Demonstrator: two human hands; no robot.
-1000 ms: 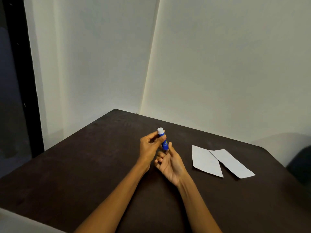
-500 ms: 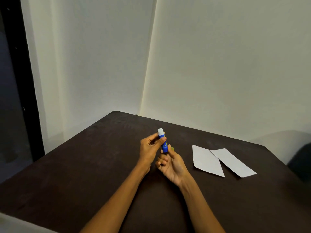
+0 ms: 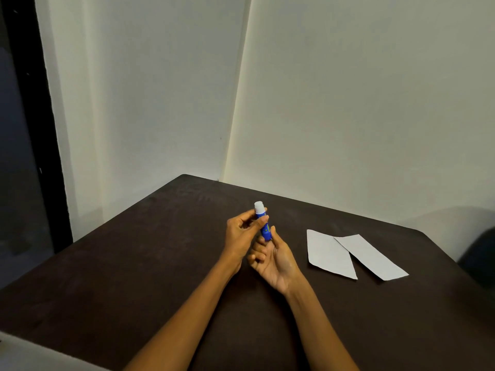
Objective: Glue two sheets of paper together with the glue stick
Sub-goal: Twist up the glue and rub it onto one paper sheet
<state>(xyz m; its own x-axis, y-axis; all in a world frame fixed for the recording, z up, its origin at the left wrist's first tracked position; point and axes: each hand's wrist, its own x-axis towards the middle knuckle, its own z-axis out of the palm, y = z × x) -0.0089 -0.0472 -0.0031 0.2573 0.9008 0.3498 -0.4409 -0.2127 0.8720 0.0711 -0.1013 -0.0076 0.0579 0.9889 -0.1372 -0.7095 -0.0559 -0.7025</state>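
Head view looks down on a dark brown surface (image 3: 134, 263) set into the corner of two pale walls. Both bare hands meet above the middle of this surface, holding a blue glue stick (image 3: 263, 223) nearly upright, its top tilted slightly to the left. The left hand (image 3: 241, 234) pinches the upper part of the blue barrel between thumb and fingertips, just below the white top (image 3: 259, 206). The right hand (image 3: 273, 259), palm turned up, closes its thumb and fingers around the lower end of the same glue stick. Whether the white top is a cap or bare glue cannot be told.

To the right of the glue stick, well apart from the hands, two white sheets of paper lie flat on the surface. The left sheet (image 3: 328, 254) overlaps the near edge of the right sheet (image 3: 372, 257), the two fanning out in a shallow V. A dark rounded shape (image 3: 479, 255) sits beyond the surface's right edge.
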